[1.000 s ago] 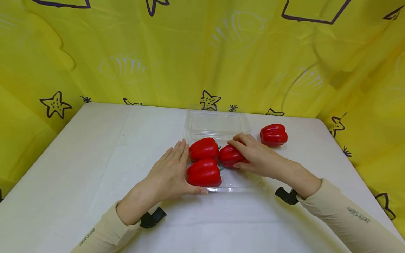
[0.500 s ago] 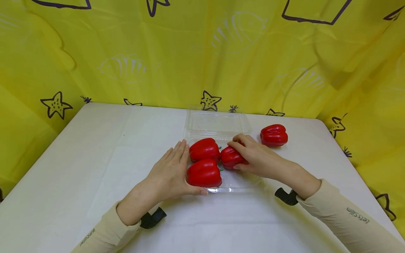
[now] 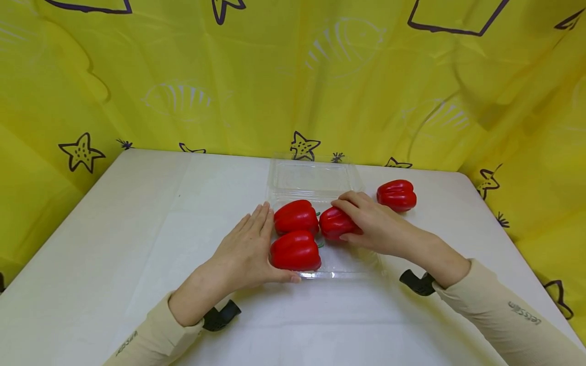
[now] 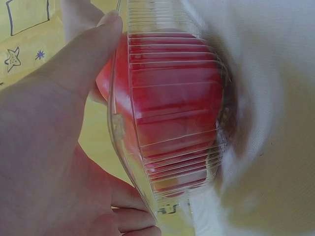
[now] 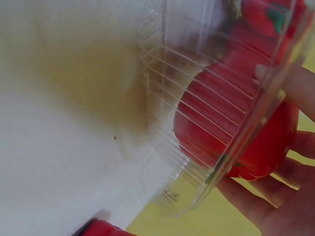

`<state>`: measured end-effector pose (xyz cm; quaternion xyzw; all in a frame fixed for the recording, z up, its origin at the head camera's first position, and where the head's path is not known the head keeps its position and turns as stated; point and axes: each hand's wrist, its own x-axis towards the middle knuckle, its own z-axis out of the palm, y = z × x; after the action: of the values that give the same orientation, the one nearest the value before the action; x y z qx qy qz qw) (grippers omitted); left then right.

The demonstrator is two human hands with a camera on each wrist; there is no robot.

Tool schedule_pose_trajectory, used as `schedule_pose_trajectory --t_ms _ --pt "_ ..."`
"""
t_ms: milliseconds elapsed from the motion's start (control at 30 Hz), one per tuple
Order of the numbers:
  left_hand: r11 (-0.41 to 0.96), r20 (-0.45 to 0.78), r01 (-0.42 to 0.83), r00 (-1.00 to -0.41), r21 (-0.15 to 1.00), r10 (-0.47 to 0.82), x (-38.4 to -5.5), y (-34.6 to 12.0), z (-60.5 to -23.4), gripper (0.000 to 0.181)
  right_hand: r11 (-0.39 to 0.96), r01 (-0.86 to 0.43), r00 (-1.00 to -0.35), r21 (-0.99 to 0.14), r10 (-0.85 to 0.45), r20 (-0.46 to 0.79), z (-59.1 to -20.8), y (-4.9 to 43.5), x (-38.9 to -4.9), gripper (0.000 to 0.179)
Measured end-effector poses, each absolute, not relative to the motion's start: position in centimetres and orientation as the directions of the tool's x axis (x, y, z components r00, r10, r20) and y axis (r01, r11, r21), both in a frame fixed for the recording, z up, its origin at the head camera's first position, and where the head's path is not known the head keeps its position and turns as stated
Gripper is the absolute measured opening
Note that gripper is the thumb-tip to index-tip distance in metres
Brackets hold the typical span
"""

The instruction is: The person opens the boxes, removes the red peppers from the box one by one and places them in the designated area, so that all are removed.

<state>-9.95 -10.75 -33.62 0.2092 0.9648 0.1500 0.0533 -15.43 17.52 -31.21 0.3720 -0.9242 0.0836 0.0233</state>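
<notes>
My right hand (image 3: 377, 223) curls its fingers over one red pepper (image 3: 335, 222), thumb on the near side; my left hand (image 3: 244, 249) holds nothing, its fingers lying straight along the left side of the clear box (image 3: 316, 275) and its thumb stretched over the near edge. The pepper I grip is in the right half of the box; through the ridged wall in the right wrist view I see part of it below the rim, but I cannot tell whether it rests on the bottom. It looks glossy and firm, so I judge it light, stiff and a little slippery, best taken around its rounded sides rather than by the thin stem. The box seems flimsy and likely to slide or flex, so a steady hand at its rim suits it. Just left of my grip lie the rear pepper (image 3: 296, 217) and the front pepper (image 3: 296, 250), green stems pointing right. Behind, the lid (image 3: 316, 178) is folded back, and a fourth pepper (image 3: 396, 195) lies outside on the white bench (image 3: 151, 229).
</notes>
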Motion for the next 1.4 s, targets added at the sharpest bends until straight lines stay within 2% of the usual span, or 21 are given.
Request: schedule_pose_trajectory --t_ms 767,1167,1400 --pt "0.867 -0.029 0.392 -0.907 0.306 0.420 -9.9 -10.7 -33.7 0.131 0.723 -0.676 -0.735 -0.144 -0.645 0.212 -29.1 19.2 -15.3 0.062" --pt "0.865 -0.033 0.389 -0.907 0.317 0.420 -9.9 -10.8 -33.7 0.132 0.708 -0.695 -0.708 -0.125 -0.641 0.297 -28.2 20.2 -15.5 0.060" --pt "0.865 -0.033 0.387 -0.908 0.318 0.418 -9.9 -10.7 -33.7 0.132 0.731 -0.672 -0.725 -0.120 -0.616 0.309 -27.6 20.8 -15.4 0.063"
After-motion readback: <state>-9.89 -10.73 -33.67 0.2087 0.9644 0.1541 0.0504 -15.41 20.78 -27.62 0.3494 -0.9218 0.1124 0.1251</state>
